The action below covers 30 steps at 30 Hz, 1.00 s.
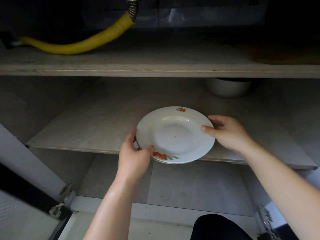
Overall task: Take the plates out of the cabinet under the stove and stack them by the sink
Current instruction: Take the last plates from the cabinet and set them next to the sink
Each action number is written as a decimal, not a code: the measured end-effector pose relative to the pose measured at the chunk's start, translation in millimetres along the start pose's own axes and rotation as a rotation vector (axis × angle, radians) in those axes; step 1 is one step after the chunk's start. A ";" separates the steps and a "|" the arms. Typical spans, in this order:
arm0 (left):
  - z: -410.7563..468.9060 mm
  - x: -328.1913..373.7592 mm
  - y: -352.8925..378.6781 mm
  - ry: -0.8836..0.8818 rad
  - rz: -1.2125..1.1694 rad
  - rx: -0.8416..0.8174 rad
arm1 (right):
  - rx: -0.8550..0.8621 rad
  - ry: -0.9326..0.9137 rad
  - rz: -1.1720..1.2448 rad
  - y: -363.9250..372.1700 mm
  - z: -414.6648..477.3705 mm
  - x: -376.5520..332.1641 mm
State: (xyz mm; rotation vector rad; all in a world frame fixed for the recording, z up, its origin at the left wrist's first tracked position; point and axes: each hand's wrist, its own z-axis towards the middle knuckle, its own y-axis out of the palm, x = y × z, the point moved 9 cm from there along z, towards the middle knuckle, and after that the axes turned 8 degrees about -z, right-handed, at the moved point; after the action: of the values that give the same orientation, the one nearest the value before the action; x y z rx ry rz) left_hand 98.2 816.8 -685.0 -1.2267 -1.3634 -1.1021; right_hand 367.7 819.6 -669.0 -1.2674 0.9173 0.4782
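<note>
A small stack of white plates with red and green flower prints sits at the front edge of the cabinet's middle shelf, overhanging it slightly. A second rim shows under the top plate. My left hand grips the stack's left rim, thumb on top. My right hand grips the right rim, thumb over the edge.
A white bowl or pot stands at the back right of the same shelf. A yellow gas hose lies on the upper shelf. Open cabinet doors with hinges flank both sides. My dark-clad knee is below.
</note>
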 end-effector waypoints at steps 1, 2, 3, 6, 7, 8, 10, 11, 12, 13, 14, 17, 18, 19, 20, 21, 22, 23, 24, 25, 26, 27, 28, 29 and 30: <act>-0.1 -0.6 -0.1 -0.004 -0.011 -0.004 | -0.001 0.018 0.014 1.9 -1.5 -0.6; -0.4 -1.0 -0.3 -0.007 -0.015 -0.007 | 0.002 0.031 0.023 2.5 -2.4 -1.1; -1.0 -1.4 -1.1 -0.009 -0.009 -0.008 | 0.012 0.041 0.020 2.2 -3.1 -1.6; -5.5 -0.4 -5.6 -0.019 0.035 -0.002 | 0.030 0.052 0.007 0.6 -8.3 -1.4; -6.8 0.5 -7.3 -0.023 0.052 -0.003 | 0.025 0.053 0.004 0.9 -10.7 -1.1; -7.7 1.0 -9.3 -0.027 0.068 -0.007 | 0.020 0.058 0.003 1.3 -12.7 0.3; -9.7 2.4 -12.2 -0.038 0.081 -0.017 | 0.014 0.074 0.013 1.8 -15.4 2.7; -10.7 2.8 -13.0 -0.043 0.080 -0.023 | 0.011 0.081 0.019 1.7 -16.4 2.6; -11.9 3.5 -13.8 -0.046 0.078 -0.025 | 0.007 0.089 0.016 1.6 -17.2 2.0; -13.3 3.9 -14.4 -0.051 0.073 -0.029 | -0.001 0.095 0.008 2.5 -18.0 0.5; -14.5 4.2 -14.1 -0.057 0.063 -0.036 | -0.006 0.100 0.004 3.0 -18.8 -1.5; -17.0 6.3 -14.3 -0.074 0.042 -0.047 | -0.015 0.126 0.016 3.6 -21.7 -8.1; -17.8 8.3 -16.5 -0.067 0.056 -0.040 | -0.020 0.133 0.020 4.7 -23.1 -11.0; -19.1 10.7 -19.4 -0.055 0.073 -0.031 | -0.024 0.133 0.022 6.6 -24.9 -14.0; -20.0 12.3 -23.3 -0.046 0.084 -0.019 | -0.026 0.129 0.029 9.4 -26.9 -17.6; -20.7 13.6 -28.1 -0.038 0.089 -0.006 | -0.026 0.120 0.040 12.7 -29.6 -21.5; -21.4 14.3 -33.9 -0.031 0.095 0.009 | -0.025 0.111 0.051 16.5 -32.5 -25.4; -23.1 15.5 -40.2 -0.025 0.099 0.024 | -0.027 0.100 0.061 21.0 -35.2 -29.1; -24.3 15.8 -47.0 -0.023 0.105 0.039 | -0.033 0.092 0.063 25.8 -38.0 -32.8; -26.2 15.7 -53.7 -0.024 0.111 0.051 | -0.046 0.082 0.061 31.1 -40.8 -36.9; -28.4 15.1 -60.6 -0.030 0.113 0.061 | -0.060 0.072 0.060 36.8 -43.7 -41.3; -31.2 14.3 -67.9 -0.035 0.116 0.072 | -0.074 0.063 0.062 42.7 -46.5 -45.3; -34.7 14.3 -76.1 -0.037 0.119 0.091 | -0.085 0.056 0.064 48.6 -49.8 -50.2; -38.5 14.7 -84.6 -0.037 0.128 0.113 | -0.093 0.050 0.062 53.9 -53.6 -55.3; -42.3 15.6 -93.2 -0.039 0.136 0.137 | -0.099 0.040 0.057 58.8 -57.4 -61.2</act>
State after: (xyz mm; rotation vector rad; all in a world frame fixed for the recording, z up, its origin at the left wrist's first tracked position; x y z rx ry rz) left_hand 8.4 769.0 -666.1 -1.2267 -1.3413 -0.8801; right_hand 270.0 791.5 -656.7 -1.3478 0.9756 0.5506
